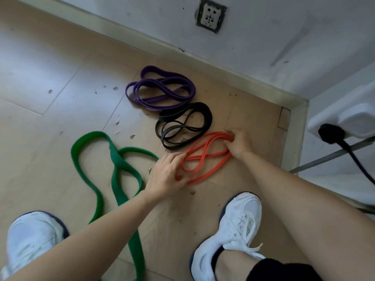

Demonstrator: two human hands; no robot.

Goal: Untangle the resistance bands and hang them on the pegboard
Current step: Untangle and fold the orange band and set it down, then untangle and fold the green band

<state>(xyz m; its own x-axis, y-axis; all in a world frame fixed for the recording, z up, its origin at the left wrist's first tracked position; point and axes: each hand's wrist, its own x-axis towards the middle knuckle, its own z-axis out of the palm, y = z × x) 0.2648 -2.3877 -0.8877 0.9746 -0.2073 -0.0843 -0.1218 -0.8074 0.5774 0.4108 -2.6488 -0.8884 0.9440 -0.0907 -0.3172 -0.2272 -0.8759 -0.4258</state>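
Note:
Several resistance bands lie on the wooden floor. A thin orange band is coiled in crossing loops between my hands. My left hand grips its near-left end, and my right hand pinches its far-right end. Beyond it lies a coiled black band, and farther back a coiled purple band. A wide green band sprawls in loose twisted loops to the left, running down between my shoes. No pegboard is in view.
A baseboard and white wall with a socket run behind the bands. At right stands a white unit with a black plug and cable and a metal rod. My white shoes are planted near the bands.

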